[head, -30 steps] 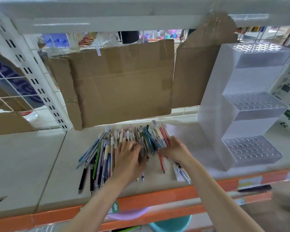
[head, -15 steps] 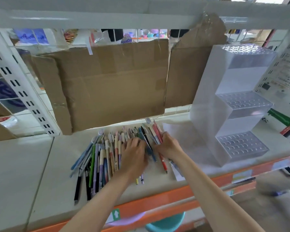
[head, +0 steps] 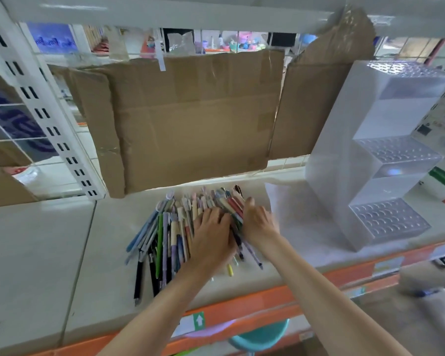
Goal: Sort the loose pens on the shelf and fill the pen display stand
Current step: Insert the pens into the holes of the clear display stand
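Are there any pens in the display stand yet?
No, all three perforated tiers of the clear pen display stand show only empty holes, while the loose pens lie in a pile on the shelf beside it.

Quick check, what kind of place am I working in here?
Likely a stationery shop or its stockroom: a metal rack shelf with an orange front rail, a pile of loose pens, an empty clear display stand, and goods on shelves behind.

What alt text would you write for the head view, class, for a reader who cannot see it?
Both hands, left and right, rest on a pile of pens on a shelf. An empty three-tier clear stand is to the right, cardboard behind.
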Motion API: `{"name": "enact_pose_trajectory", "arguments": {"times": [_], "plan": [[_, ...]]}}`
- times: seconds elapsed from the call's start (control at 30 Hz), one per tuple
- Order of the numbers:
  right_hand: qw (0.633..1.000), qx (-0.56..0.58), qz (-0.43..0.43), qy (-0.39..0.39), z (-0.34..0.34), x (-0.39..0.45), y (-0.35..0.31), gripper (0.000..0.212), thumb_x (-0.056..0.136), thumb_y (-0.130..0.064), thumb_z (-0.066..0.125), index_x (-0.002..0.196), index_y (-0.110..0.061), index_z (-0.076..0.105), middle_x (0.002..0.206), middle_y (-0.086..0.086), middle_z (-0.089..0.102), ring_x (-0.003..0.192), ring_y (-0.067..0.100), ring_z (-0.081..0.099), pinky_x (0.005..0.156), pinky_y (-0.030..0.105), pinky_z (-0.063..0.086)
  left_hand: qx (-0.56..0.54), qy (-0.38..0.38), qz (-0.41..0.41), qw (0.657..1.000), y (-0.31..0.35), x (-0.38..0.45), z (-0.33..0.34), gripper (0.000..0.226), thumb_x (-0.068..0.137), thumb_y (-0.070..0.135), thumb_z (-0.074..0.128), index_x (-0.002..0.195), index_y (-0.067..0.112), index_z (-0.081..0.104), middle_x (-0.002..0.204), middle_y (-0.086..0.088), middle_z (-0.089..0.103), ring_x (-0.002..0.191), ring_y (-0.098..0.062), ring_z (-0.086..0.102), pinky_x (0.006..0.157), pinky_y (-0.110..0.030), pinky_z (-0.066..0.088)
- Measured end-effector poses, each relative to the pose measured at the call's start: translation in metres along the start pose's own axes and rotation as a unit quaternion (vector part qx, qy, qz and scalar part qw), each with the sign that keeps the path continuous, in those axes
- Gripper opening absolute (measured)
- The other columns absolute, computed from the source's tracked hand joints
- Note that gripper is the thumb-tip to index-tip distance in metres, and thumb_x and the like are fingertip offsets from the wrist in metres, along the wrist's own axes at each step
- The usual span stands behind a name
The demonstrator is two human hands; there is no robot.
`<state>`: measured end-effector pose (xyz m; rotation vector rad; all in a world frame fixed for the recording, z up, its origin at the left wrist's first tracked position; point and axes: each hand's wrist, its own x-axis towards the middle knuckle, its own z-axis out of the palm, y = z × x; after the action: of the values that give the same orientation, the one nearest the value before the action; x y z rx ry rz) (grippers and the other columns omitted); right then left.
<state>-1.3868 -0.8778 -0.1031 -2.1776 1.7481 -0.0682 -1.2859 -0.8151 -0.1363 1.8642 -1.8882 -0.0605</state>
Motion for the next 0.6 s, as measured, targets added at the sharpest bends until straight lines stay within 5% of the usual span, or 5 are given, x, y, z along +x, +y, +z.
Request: {"name": "enact_pose_trajectory", "arguments": {"times": [0.17,0.33,0.43,0.5,0.6], "plan": [[1.000,-0.009,0.006,0.003,0.000,0.000,0.000,0.024,0.087,-0.003,0.051,0.104,-0.010,0.035,0.104,0.014,0.060,0.097,0.034,0.059,0.077,0.038,0.050,0.001,0.011,0.011,1.000,-0.003,-0.001,0.000,0.022,0.086,0.022,0.044,0.101,0.017,0.059,0.109,0.001,0.051,0.111,-0.019,0.042,0.100,-0.031,0.030],[0.998,0.027,0.049,-0.011,-0.005,0.001,0.011,0.036,0.081,-0.013,0.064,0.100,-0.013,0.034,0.098,0.008,0.056,0.087,0.028,0.054,0.066,0.033,0.041,0.015,-0.003,0.032,0.999,-0.003,-0.004,-0.004,0.026,0.088,0.025,0.043,0.108,0.015,0.057,0.113,-0.002,0.049,0.113,-0.020,0.041,0.100,-0.031,0.028],[0.983,0.163,0.081,-0.020,-0.008,0.000,0.024,0.033,0.078,-0.017,0.066,0.100,-0.013,0.042,0.086,0.002,0.053,0.076,0.021,0.054,0.058,0.026,0.040,-0.023,0.005,0.035,0.999,0.000,-0.005,-0.008,0.022,0.089,0.020,0.048,0.107,0.010,0.058,0.110,-0.004,0.050,0.109,-0.021,0.043,0.094,-0.028,0.029],[0.928,0.365,0.076,-0.019,-0.012,-0.008,0.034,0.019,0.080,-0.005,0.060,0.093,-0.011,0.049,0.077,0.003,0.057,0.067,0.017,0.056,0.052,0.022,0.042,-0.122,0.007,0.013,0.992,0.010,-0.006,-0.011,0.020,0.088,0.010,0.053,0.107,0.007,0.058,0.108,-0.005,0.052,0.105,-0.019,0.045,0.088,-0.021,0.030],[0.783,0.619,0.060,0.019,-0.021,-0.027,0.048,0.012,0.081,0.009,0.056,0.080,-0.003,0.055,0.063,0.009,0.057,0.053,0.017,0.056,0.049,0.025,0.047,-0.337,-0.008,-0.083,0.938,0.040,-0.001,-0.007,0.012,0.092,0.008,0.051,0.102,0.010,0.058,0.100,-0.003,0.060,0.094,-0.016,0.055,0.082,-0.022,0.041]]}}
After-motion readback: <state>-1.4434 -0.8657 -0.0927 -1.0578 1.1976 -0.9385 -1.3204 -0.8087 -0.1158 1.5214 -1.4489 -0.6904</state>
